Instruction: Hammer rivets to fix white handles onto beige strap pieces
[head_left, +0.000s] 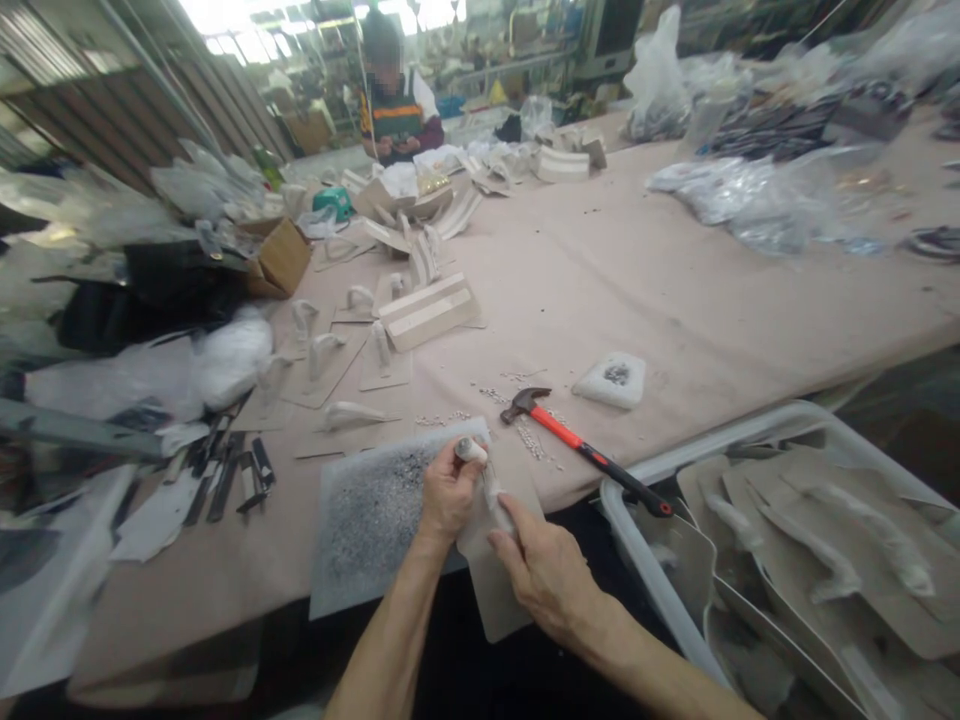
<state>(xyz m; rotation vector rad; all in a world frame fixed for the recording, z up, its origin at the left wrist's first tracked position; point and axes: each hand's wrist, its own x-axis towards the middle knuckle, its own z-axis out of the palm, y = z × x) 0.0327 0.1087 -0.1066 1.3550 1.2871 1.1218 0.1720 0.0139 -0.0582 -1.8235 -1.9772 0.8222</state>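
My left hand [448,492] is closed round a white roll [471,450] with a grey end, at the table's front edge. Beside it my right hand [544,565] grips a white wrapped handle [496,500], which lies against a grey-beige board [495,590]. The board overhangs the edge. Under my left forearm is a pale sheet [375,520] with dark specks. A claw hammer [559,430] with a red and black handle lies to the right, among small white bits [531,440]. Behind it sits a white pad [613,380] with a dark pile on top.
A white bin [652,580] with boards and wrapped handles stands at the right. More handled boards [322,365] and a cardboard box [281,258] are at the left, near dark strips [225,480]. Plastic bags [757,200] lie at the back right. A person [394,105] is across the table.
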